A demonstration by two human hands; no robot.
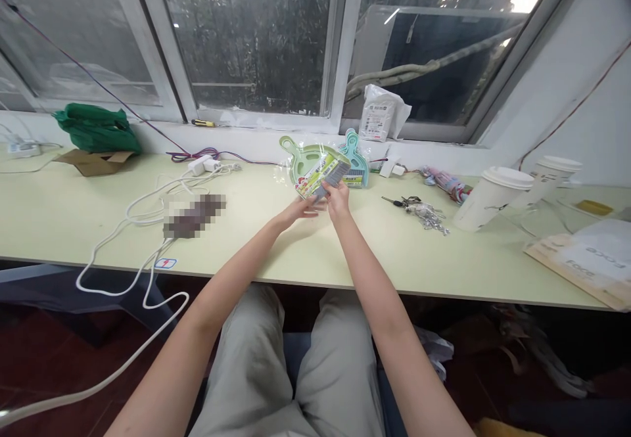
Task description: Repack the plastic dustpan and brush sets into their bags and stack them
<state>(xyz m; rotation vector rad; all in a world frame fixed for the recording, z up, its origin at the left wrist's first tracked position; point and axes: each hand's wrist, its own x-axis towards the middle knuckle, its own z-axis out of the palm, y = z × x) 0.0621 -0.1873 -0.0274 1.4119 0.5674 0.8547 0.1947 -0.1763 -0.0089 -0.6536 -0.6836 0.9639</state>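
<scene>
Bare arms (382, 305) flank creased trousers (338, 358), right hand (338, 199) pinching a film-wrapped, curved plastic dustpan (317, 171), left hand (296, 211) spread at its edge.

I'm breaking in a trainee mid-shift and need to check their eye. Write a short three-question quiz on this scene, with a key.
1. True or false: the right hand grips the pale-green plastic dustpan-and-brush set in clear wrap.

2. Which of these is nearest to that hand?
A. the dark-green crumpled bag
B. the teal plastic dustpan
C. the yellow-and-black-handled screwdriver

3. How many white lidded paper cups stand on the right side of the pale-yellow flat tabletop?

Key: 1. True. 2. B. 3. Two.
</scene>
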